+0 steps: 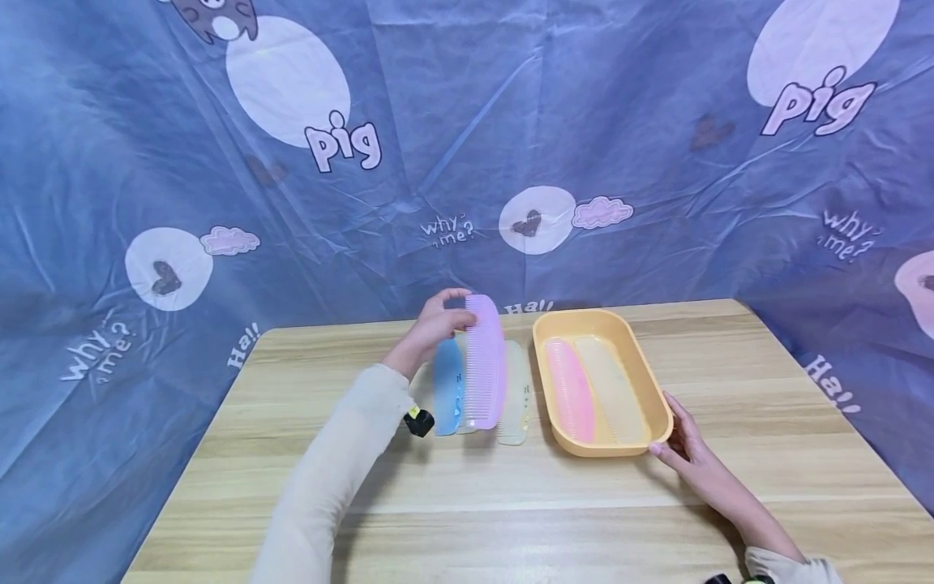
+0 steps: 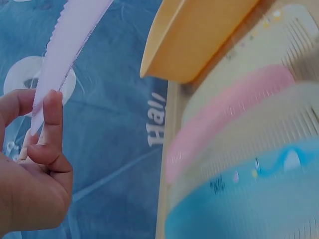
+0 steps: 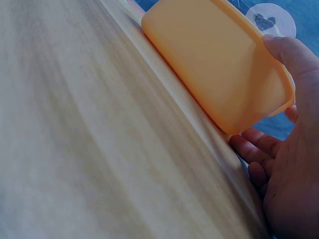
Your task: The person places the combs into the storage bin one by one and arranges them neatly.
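My left hand pinches a lilac comb near its far end, thumb on one face and fingers behind. The comb is raised over several combs lying side by side on the table: a blue comb at left, a pale yellow comb at right. The left wrist view also shows a pink comb and a clear whitish comb between them. My right hand grips the near right corner of an orange tray, thumb at the rim. Inside the tray lie a pink comb and a cream comb.
The wooden table ends at a blue printed cloth hanging close behind it. A black wrist device sits below the left hand, near the blue comb. The tray stands just right of the loose combs.
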`<state>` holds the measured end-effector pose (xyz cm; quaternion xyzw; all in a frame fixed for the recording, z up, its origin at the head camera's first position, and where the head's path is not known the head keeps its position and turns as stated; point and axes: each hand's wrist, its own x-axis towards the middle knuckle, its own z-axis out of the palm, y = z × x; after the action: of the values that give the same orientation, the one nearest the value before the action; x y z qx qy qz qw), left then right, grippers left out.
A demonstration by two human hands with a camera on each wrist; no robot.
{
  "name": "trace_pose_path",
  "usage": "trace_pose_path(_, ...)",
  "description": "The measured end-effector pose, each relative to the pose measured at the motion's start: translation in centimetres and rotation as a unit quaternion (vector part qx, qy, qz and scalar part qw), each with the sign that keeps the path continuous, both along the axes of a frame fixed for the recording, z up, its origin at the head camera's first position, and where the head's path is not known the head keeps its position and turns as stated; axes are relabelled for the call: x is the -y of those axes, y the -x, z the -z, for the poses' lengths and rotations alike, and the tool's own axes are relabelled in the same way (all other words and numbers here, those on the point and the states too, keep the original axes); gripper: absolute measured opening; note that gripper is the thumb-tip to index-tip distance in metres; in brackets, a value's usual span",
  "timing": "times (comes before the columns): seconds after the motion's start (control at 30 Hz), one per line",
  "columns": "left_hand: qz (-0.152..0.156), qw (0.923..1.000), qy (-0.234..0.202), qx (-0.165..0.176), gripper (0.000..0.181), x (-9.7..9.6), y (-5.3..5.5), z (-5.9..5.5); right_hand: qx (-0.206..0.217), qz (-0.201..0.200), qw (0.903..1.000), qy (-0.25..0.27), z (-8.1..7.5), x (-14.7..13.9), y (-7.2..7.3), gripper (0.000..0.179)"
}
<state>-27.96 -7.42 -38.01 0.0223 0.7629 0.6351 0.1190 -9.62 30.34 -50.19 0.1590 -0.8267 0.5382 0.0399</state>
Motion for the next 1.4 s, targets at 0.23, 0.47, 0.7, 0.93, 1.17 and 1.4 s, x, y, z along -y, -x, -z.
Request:
trace_pose_path(0.23, -0.005, 0.9998, -0.016, 0.005, 0.048, -2.0, 0.3, -0.3, 0.006, -0.002, 1.0, 0.0, 0.0, 0.0, 0.0, 0.081)
trace_pose_path(0.47, -0.008, 0.9987, -0.048, 0.015, 0.048, -4.3, 0.4, -0.2, -0.011, -0.002, 0.9999, -0.002, 0.0, 0.0, 0.0, 0.081)
trace_pose_path(0.7, -0.014, 0.9956, -0.088, 0.029, 0.049, -6.2, 0.5, 0.3, -0.007, -0.004, 1.0, 0.001, -0.1, 0.0, 0.0, 0.08)
trace_pose_path(0.93, -0.023, 0.9946, -0.097, 0.031, 0.05, -8.2, 0.3, 0.8, -0.005, -0.003, 1.0, -0.002, -0.2, -0.1, 0.1, 0.081)
trace_pose_path(1.17, -0.028, 0.9944, -0.1, 0.02, 0.047, -10.1, 0.5, 1.5, 0.0, -0.003, 1.0, -0.006, -0.3, -0.2, 0.2, 0.08)
trace_pose_path(1.4, -0.021, 0.9938, -0.109, 0.01, 0.045, -11.7, -0.1, 2.2, 0.013, 0.004, 0.9998, -0.015, -0.4, -0.2, 0.0, 0.079)
